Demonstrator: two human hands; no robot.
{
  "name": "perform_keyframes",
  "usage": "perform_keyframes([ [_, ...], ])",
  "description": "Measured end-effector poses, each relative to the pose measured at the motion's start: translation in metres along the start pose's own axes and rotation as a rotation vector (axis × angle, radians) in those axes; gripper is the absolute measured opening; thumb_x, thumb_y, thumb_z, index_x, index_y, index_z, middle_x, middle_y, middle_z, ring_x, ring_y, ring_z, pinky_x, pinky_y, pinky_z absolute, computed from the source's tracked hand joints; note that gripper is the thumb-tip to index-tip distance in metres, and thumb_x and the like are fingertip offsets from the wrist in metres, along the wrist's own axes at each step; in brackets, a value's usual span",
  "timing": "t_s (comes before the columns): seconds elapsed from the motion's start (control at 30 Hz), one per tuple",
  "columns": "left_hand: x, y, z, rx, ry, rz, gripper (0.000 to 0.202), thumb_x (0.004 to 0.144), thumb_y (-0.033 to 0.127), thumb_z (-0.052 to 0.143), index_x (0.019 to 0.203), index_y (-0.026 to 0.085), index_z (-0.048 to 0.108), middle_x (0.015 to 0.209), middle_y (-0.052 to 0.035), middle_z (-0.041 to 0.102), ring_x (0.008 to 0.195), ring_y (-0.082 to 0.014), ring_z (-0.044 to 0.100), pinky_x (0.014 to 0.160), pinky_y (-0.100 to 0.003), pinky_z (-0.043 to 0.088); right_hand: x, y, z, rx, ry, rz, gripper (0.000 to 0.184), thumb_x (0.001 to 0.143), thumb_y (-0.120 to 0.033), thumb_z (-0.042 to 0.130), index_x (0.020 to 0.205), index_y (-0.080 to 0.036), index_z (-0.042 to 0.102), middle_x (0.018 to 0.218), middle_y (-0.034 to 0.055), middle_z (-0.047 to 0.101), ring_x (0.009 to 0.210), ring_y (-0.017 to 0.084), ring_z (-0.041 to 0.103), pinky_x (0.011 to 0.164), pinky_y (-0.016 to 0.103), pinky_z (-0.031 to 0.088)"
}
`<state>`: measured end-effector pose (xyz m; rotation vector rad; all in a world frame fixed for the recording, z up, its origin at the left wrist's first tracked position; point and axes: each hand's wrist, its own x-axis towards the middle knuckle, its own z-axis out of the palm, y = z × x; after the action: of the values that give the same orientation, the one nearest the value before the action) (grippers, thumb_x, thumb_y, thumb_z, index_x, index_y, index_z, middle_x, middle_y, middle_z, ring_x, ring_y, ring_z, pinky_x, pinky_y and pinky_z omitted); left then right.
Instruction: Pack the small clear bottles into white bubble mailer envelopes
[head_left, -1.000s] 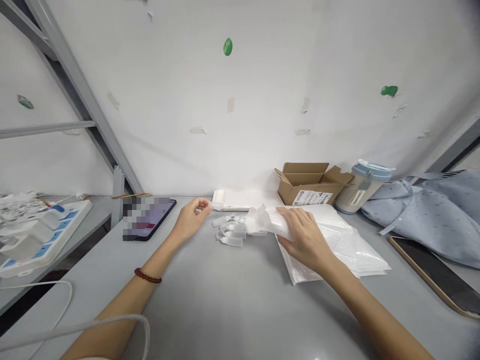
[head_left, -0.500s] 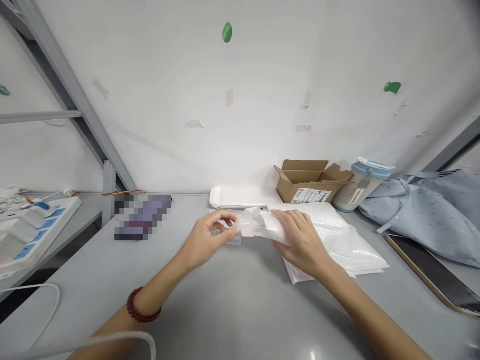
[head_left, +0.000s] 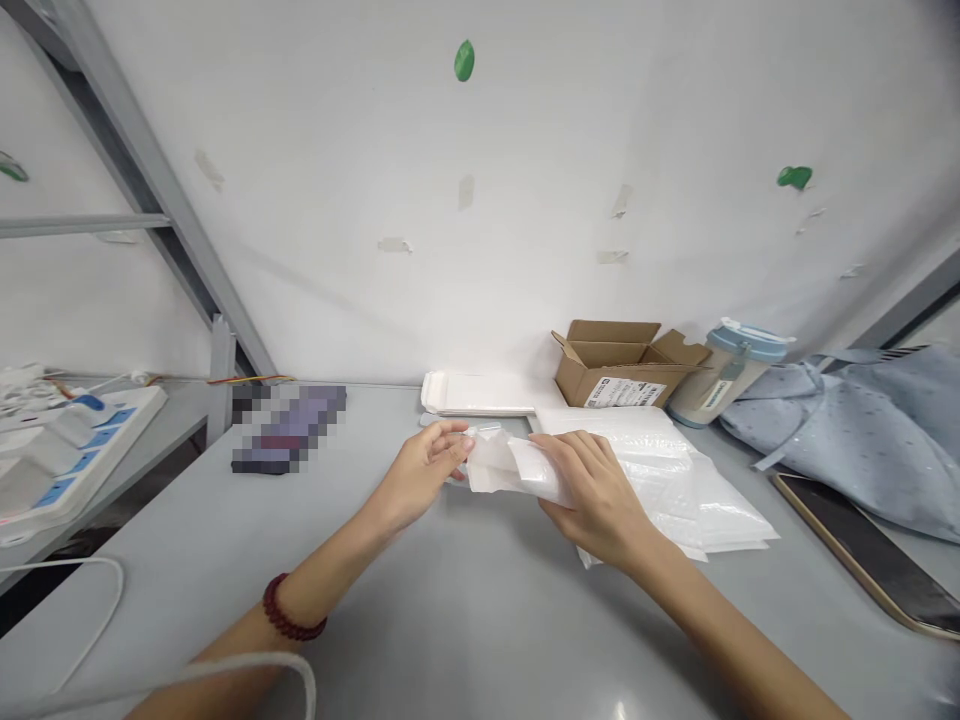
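My right hand (head_left: 592, 485) is closed around a small white plastic bag (head_left: 510, 466), held just above the grey table (head_left: 450, 620). My left hand (head_left: 424, 472) pinches a small clear item at the open mouth of that bag; the item is too small to name for certain. Both hands meet at the table's middle. The small clear bottles seen earlier are hidden behind my hands. A stack of white plastic bags (head_left: 675, 480) lies directly right of my right hand.
A white tray (head_left: 476, 393) lies by the wall, with an open cardboard box (head_left: 622, 365) and a blue-lidded cup (head_left: 724, 375) to its right. Blue cloth (head_left: 862, 430) and a tablet (head_left: 877, 545) lie far right. A blurred dark device (head_left: 289, 428) and a power strip (head_left: 67, 460) lie left.
My left hand came away from the white tray at the back and moved right to the bag's mouth. My right hand kept hold of the bag and drew slightly nearer.
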<state>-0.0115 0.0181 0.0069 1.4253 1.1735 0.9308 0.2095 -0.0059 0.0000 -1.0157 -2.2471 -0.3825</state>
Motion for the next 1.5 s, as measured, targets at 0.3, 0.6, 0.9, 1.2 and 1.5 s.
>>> perform_keyframes([
  [0.3,-0.01,0.0,0.021,-0.1,-0.188,-0.03,0.033,0.078,0.048,0.056,0.078,0.016,0.059,0.067,-0.0025,0.065,0.06,-0.0146,0.058,0.057,-0.024,0.042,0.001,-0.008,-0.002,0.037,0.006,-0.056,0.044,0.074,-0.009,0.047,0.117,-0.014,0.043,0.095,0.0094,0.057,0.084,0.022,0.049,0.07,0.033,0.037],
  [0.6,-0.014,-0.006,0.029,-0.059,-0.059,-0.051,0.018,0.064,0.025,0.06,0.056,0.018,0.045,0.05,0.0063,0.038,0.047,-0.0075,0.035,0.044,-0.019,0.027,0.001,-0.026,-0.001,-0.028,-0.037,-0.196,0.046,0.073,-0.001,0.037,0.117,-0.011,0.047,0.091,0.0082,0.059,0.084,0.021,0.052,0.072,0.036,0.037],
  [0.9,-0.016,-0.006,0.035,-0.345,0.016,-0.115,0.013,0.067,0.029,0.064,0.066,0.018,0.057,0.058,0.0019,0.054,0.056,-0.0135,0.051,0.05,-0.023,0.038,0.002,-0.035,-0.004,-0.232,0.083,-0.196,0.036,0.081,-0.001,0.037,0.113,-0.009,0.053,0.116,0.018,0.058,0.115,0.029,0.049,0.089,0.045,0.036],
  [1.2,-0.022,0.002,0.033,-0.452,-0.202,-0.208,0.03,0.076,0.037,0.064,0.099,0.017,0.064,0.09,-0.0071,0.068,0.083,-0.0203,0.063,0.073,-0.03,0.048,-0.002,-0.025,-0.002,-0.257,0.119,-0.147,0.04,0.084,-0.005,0.044,0.122,-0.013,0.051,0.122,0.0183,0.056,0.119,0.028,0.048,0.092,0.044,0.035],
  [1.5,-0.022,0.005,0.028,-0.371,-0.216,-0.161,0.025,0.075,0.039,0.066,0.085,0.016,0.064,0.073,-0.0031,0.063,0.069,-0.0163,0.059,0.061,-0.026,0.047,-0.003,-0.024,0.001,-0.241,0.08,-0.115,0.043,0.085,-0.005,0.042,0.127,-0.016,0.045,0.125,0.0163,0.054,0.119,0.026,0.047,0.09,0.043,0.034],
])
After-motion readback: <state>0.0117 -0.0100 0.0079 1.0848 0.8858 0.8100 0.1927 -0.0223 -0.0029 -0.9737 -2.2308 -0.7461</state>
